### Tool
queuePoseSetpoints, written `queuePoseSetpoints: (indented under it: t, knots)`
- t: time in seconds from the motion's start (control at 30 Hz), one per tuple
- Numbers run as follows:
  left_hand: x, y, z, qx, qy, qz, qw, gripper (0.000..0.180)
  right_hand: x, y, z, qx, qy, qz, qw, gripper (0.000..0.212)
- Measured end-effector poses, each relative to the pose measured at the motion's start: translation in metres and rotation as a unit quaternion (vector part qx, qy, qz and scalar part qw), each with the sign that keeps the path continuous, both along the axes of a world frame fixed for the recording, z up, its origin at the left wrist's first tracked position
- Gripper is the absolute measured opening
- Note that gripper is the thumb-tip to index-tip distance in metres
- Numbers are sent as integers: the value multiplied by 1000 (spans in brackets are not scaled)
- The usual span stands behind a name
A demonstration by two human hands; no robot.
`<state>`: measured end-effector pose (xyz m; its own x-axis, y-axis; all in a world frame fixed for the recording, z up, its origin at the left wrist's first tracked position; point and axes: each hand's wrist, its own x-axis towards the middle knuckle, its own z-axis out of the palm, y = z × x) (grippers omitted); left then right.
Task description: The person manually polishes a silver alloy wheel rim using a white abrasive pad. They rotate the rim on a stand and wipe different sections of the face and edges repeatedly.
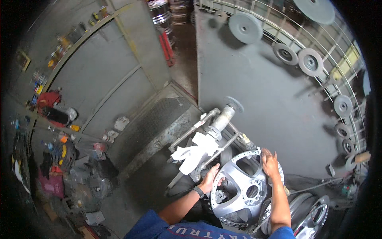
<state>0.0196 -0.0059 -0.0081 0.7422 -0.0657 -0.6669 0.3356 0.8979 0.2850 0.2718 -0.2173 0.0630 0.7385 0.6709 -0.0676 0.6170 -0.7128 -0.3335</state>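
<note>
Blue-sleeved arms (181,206) reached forward, left hand (209,180) gripping and right hand (270,163) clasping opposite edges of the spoked wheel (235,204) before the torso (189,228), its face and axle axis tilted up cameraward.

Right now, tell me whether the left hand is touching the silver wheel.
Touching. The head view shows the left hand gripping the left edge of the silver wheel, curled around its rim with no gap showing between them.

Left of the grey wall (254,103) lay a strip of brownish floor (185,71). A long ledge (75,46) ran farther left of that wall.
</note>
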Motion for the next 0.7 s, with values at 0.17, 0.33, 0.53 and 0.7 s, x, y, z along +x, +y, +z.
queuePoseSetpoints:
  t: [0.17,0.33,0.53,0.7]
  knots:
    - [-3,1,2,3,-10,5,1000,64,18,-26,13,-103,82,-107,985,40]
    - [-4,-1,3,9,12,6,1000,62,-9,-2,3,15,2,6,1000,39]
    - [-7,5,2,0,21,7,1000,63,12,-23,19,-64,100,-119,986,35]
    - [-2,4,8,9,8,4,1000,62,-5,12,1,20,2,21,1000,36]
